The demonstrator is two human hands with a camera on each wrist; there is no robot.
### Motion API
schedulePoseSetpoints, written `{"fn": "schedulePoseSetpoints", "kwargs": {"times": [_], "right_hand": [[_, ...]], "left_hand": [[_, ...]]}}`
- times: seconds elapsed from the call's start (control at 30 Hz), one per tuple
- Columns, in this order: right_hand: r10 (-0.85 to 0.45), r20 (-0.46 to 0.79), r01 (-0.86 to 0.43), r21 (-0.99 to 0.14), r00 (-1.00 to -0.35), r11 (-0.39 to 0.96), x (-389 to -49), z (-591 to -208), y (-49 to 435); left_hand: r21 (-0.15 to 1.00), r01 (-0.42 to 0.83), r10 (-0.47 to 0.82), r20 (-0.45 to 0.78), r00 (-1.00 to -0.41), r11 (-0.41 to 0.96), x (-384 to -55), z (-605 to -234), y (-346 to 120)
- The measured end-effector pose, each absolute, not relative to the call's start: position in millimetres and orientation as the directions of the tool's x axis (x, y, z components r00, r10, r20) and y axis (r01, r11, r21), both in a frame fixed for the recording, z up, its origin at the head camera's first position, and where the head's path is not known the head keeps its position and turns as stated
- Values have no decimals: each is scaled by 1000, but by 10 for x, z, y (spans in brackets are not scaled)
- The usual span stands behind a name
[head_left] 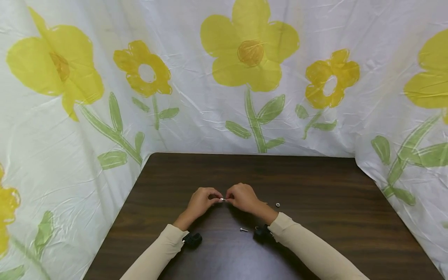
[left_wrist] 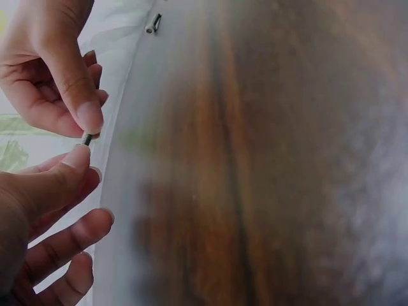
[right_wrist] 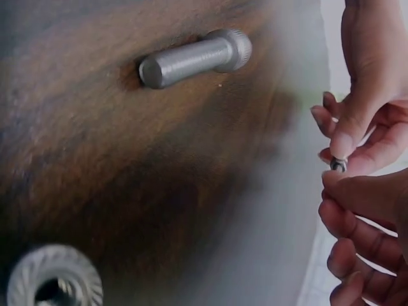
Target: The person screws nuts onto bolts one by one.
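Both hands meet over the table, pinching a small silver bolt [left_wrist: 86, 138] from opposite ends. My left hand [head_left: 201, 203] grips one end between thumb and forefinger, its other fingers loosely bent in the left wrist view. The other end sits between the thumb and fingers of my right hand [head_left: 244, 197]. A short threaded length shows between the fingertips; the ends are hidden, so I cannot tell whether a nut is on it. In the right wrist view, a shiny bit of the bolt [right_wrist: 338, 164] shows between the two thumbs.
A loose socket-head bolt [head_left: 244, 230] lies on the dark wooden table [head_left: 182, 171], nearer the body than the hands. A flange nut [head_left: 278, 204] with a serrated face lies right of the right wrist. A white flowered curtain [head_left: 196, 116] hangs behind the table.
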State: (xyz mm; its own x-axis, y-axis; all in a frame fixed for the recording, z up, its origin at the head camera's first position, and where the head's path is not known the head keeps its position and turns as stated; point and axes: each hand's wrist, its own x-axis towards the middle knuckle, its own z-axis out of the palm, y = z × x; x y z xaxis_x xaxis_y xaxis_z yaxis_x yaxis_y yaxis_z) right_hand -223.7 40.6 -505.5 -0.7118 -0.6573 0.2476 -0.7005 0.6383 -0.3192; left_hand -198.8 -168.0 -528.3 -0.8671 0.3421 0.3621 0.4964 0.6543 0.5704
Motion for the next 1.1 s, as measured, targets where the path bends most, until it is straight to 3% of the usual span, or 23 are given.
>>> {"fn": "schedulePoseSetpoints", "kwargs": {"times": [1.1], "right_hand": [[-653,181,-672,-313,-736,671,-2269,-5166,289]], "left_hand": [[542,431,378,214,-901,721,-2052,-5340,-1765]]}}
